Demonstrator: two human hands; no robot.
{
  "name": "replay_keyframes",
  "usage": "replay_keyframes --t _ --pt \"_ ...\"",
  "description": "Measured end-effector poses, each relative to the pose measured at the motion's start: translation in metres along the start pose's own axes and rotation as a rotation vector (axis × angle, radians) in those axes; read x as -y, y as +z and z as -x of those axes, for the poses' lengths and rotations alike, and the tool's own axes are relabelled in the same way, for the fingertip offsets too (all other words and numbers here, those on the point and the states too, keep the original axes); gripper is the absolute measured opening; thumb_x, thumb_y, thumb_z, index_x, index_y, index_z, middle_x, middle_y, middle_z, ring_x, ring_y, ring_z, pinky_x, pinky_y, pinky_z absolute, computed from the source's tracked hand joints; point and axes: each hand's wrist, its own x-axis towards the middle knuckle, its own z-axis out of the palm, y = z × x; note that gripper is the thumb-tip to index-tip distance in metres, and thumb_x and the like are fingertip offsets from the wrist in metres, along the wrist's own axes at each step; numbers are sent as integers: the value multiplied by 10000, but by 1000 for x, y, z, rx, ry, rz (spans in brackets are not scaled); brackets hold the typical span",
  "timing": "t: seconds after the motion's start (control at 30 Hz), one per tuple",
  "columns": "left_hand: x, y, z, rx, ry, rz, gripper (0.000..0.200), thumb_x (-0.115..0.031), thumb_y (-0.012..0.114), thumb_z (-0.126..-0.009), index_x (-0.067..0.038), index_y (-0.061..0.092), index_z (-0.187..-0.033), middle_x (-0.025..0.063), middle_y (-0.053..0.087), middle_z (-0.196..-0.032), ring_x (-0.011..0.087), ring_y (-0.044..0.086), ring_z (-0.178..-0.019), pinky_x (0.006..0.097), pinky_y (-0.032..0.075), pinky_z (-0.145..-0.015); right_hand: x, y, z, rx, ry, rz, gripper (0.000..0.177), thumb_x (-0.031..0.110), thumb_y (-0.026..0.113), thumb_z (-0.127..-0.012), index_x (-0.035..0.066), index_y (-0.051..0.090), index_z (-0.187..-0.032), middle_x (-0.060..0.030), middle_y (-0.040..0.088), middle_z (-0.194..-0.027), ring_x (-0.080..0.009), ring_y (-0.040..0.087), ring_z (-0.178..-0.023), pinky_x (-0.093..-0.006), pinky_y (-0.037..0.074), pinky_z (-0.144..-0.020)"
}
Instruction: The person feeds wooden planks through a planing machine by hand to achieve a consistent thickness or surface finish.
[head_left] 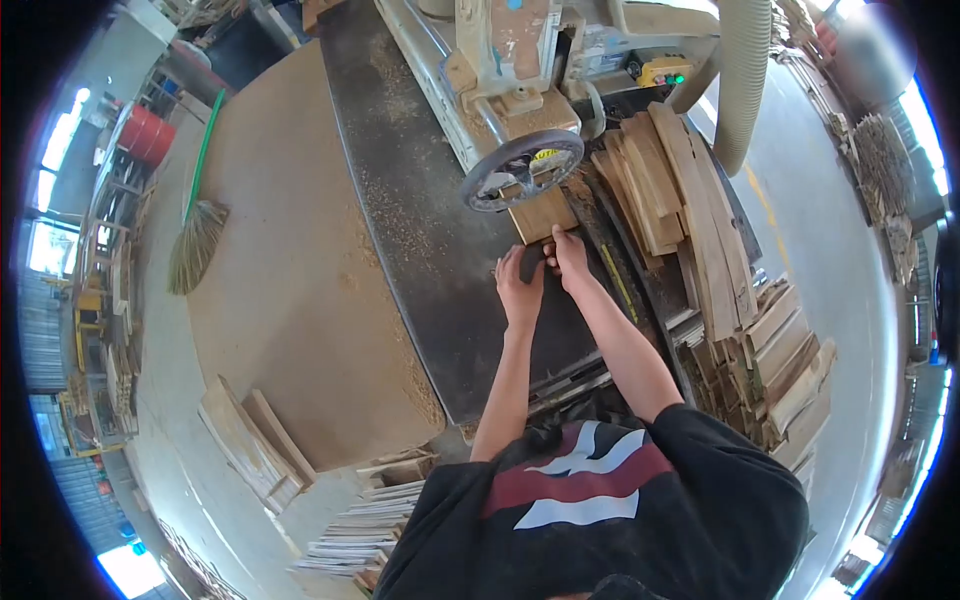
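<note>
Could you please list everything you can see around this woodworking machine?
machine table: one, dark grey, centre, dusted with sawdust
handwheel: one, black, above the hands
board: one, brown, on the table under the handwheel
plank pile: one, brown, right of the machine
offcut stack: one, pale brown, lower right
dust hose: one, beige, top right
broom: one, green handle, left floor
drum: one, red, far left
dark block: one, black, in the left hand
left hand: one, gripping the dark block
right hand: one, on the board's near end
</note>
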Motion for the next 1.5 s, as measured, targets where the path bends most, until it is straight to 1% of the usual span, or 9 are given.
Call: replay_keyframes --t 0.27,0.6,0.83,0.93,1.03,1.1,1.27,1.37,1.5 --pt "-8 -51 49 140 148 -17 359 -155 806 -851 -18 686 -1160 170 705 -1203 355 641 -1196 534 431 -1115 29 32 -50 88 -30 109 434 453 496 -1078 96 632 -871 20 568 -660 -74 438 -436 -250 240 -366" --pt "12 -133 88 222 71 74 385 -219 800 -873 -20 701 -1188 157 720 -1188 349 648 -1196 506 425 -1141 10 -16 27 550 -441 513 497 257 623 -1038 115 503 -1499 -7 580 -693 -70 483 -501 -255 373 -462" --pt "84 -389 65 -222 60 -735 569 -260 807 -799 -113 650 -1326 193 585 -1434 409 480 -1392 553 353 -1172 -42 -76 81 409 -508 549 430 245 629 -1043 121 563 -1450 45 492 -719 -30 397 -589 -216 308 -490" --pt "65 -533 46 -592 -405 -944 843 -428 846 -728 -135 528 -1452 260 446 -1524 444 359 -1454 597 324 -1145 -55 -82 77 382 -591 572 439 268 631 -1046 102 561 -1447 36 500 -704 -33 375 -558 -218 289 -466" --pt "69 -640 42 -551 -1082 -1001 1241 -619 908 -614 -142 327 -1601 305 289 -1623 423 273 -1524 548 241 -1234 -51 -70 76 351 -569 568 445 278 634 -1045 90 562 -1441 26 513 -687 -40 358 -516 -224 281 -441" --pt "117 -691 77 -433 -1176 -811 1348 -665 906 -577 -122 250 -1623 307 240 -1643 415 258 -1535 520 226 -1248 -47 -62 78 333 -547 582 446 280 636 -1044 87 563 -1439 25 515 -683 -40 360 -509 -224 285 -439" --pt "105 -673 84 -312 -1339 -800 1555 -731 899 -516 -45 77 -1645 293 193 -1668 398 338 -1508 431 281 -1242 -48 -62 80 304 -570 593 443 301 640 -1041 76 576 -1418 19 513 -682 -38 380 -502 -227 281 -435" --pt "117 -668 94 -331 -1157 -856 1448 -642 906 -547 17 182 -1614 286 467 -1530 403 493 -1403 413 402 -1167 -49 -64 78 317 -539 555 441 340 641 -1039 89 594 -1398 25 537 -711 -32 418 -529 -212 313 -450" --pt "85 -612 90 -384 -1139 -809 1324 -640 903 -564 -41 322 -1592 371 326 -1571 448 456 -1416 456 386 -1167 -48 -53 88 304 -471 569 433 323 657 -1025 74 617 -1377 4 568 -772 -52 469 -592 -219 387 -519"
